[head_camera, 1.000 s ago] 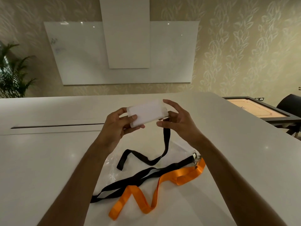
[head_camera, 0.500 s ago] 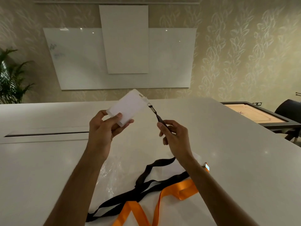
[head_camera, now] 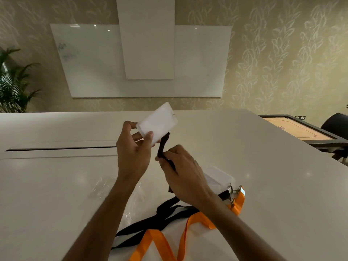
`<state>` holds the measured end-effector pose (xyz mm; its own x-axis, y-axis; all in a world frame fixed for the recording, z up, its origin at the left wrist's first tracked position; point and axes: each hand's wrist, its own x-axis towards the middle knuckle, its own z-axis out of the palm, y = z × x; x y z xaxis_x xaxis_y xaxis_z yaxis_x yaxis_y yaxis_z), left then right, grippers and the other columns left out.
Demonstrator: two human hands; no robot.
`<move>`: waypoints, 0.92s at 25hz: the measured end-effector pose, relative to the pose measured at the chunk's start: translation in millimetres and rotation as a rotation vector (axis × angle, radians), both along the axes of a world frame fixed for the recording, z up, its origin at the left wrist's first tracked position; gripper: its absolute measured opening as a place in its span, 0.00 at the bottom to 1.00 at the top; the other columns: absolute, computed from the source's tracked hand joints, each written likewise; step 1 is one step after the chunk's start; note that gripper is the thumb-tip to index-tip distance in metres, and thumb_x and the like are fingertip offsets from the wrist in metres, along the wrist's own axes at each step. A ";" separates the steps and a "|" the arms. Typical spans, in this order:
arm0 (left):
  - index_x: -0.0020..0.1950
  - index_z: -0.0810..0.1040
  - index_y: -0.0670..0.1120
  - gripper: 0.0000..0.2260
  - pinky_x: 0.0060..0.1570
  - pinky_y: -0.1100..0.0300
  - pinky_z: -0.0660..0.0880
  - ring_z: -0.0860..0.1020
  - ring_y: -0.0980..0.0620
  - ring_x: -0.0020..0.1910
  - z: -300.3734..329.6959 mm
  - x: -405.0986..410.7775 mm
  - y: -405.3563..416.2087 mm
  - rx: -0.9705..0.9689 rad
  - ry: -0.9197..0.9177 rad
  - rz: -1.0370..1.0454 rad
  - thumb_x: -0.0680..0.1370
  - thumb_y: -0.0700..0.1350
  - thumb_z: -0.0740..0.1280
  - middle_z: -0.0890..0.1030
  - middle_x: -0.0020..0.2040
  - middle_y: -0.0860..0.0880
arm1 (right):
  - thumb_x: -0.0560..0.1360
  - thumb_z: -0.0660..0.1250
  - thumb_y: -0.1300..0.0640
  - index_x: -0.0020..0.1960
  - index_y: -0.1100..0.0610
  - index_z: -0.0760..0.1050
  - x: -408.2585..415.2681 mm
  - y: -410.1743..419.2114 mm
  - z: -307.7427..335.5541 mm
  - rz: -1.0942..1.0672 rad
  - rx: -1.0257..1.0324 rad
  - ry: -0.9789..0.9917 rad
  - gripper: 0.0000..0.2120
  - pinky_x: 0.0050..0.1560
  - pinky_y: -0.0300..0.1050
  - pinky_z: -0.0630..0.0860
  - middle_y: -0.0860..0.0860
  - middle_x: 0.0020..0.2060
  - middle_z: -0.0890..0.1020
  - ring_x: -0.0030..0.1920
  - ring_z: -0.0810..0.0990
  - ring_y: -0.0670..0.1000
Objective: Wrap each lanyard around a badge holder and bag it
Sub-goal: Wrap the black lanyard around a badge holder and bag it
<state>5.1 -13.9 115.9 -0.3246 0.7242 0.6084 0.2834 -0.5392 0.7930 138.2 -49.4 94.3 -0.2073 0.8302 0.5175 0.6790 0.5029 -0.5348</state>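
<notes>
My left hand point(head_camera: 132, 153) holds a frosted white badge holder point(head_camera: 157, 123) raised above the table, tilted with its clip end up and to the right. A black lanyard point(head_camera: 163, 146) runs from behind the holder's lower right edge down into my right hand point(head_camera: 183, 173), which pinches the strap just below the holder. More black strap point(head_camera: 148, 226) trails on the table under my arms. An orange lanyard point(head_camera: 190, 234) lies beside it, its metal clips point(head_camera: 234, 193) next to another white badge holder point(head_camera: 218, 176). Clear plastic bags point(head_camera: 113, 187) lie flat beneath.
The white table point(head_camera: 56, 194) has a long cable slot point(head_camera: 62, 147) across its left side. A carrom board point(head_camera: 297, 129) and a dark chair point(head_camera: 337, 125) stand beyond the right edge. A potted plant point(head_camera: 13, 85) is at far left, whiteboards on the wall.
My right hand has swung the black strap from the holder's upper right down under its lower edge. The left hand turned the holder slightly and kept its hold.
</notes>
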 end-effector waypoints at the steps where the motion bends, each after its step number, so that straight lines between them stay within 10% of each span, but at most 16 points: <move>1: 0.54 0.68 0.47 0.11 0.32 0.66 0.79 0.83 0.57 0.39 -1.1 0.3 -0.6 0.030 0.057 0.024 0.76 0.42 0.69 0.78 0.49 0.53 | 0.82 0.59 0.53 0.57 0.49 0.80 1.7 -0.8 5.5 0.039 -0.054 0.102 0.12 0.42 0.39 0.70 0.44 0.47 0.74 0.45 0.74 0.45; 6: 0.55 0.69 0.45 0.10 0.31 0.69 0.76 0.81 0.53 0.38 -4.7 -2.2 -0.1 0.113 0.365 0.113 0.78 0.44 0.67 0.81 0.48 0.49 | 0.80 0.62 0.62 0.53 0.51 0.81 24.4 -2.4 32.8 0.340 -0.370 0.389 0.11 0.49 0.33 0.73 0.44 0.40 0.83 0.45 0.81 0.42; 13: 0.52 0.68 0.49 0.09 0.39 0.55 0.82 0.83 0.48 0.41 -10.3 -4.7 3.9 0.008 0.624 0.017 0.78 0.44 0.67 0.82 0.48 0.46 | 0.78 0.63 0.66 0.52 0.59 0.83 54.3 -5.8 57.5 0.337 -0.301 0.511 0.10 0.48 0.31 0.75 0.52 0.45 0.86 0.45 0.82 0.44; 23: 0.45 0.69 0.47 0.10 0.35 0.60 0.79 0.83 0.50 0.41 -16.9 5.4 0.4 -0.236 0.651 -0.554 0.71 0.37 0.68 0.83 0.43 0.48 | 0.79 0.59 0.64 0.47 0.65 0.81 70.8 2.1 58.7 0.264 -0.424 0.524 0.12 0.38 0.42 0.71 0.54 0.36 0.79 0.34 0.74 0.50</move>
<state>10.5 -13.5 99.0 0.4683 0.8045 0.3652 0.4636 -0.5756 0.6736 209.1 -47.2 153.1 -0.2414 0.9381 0.2484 0.1642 0.2918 -0.9423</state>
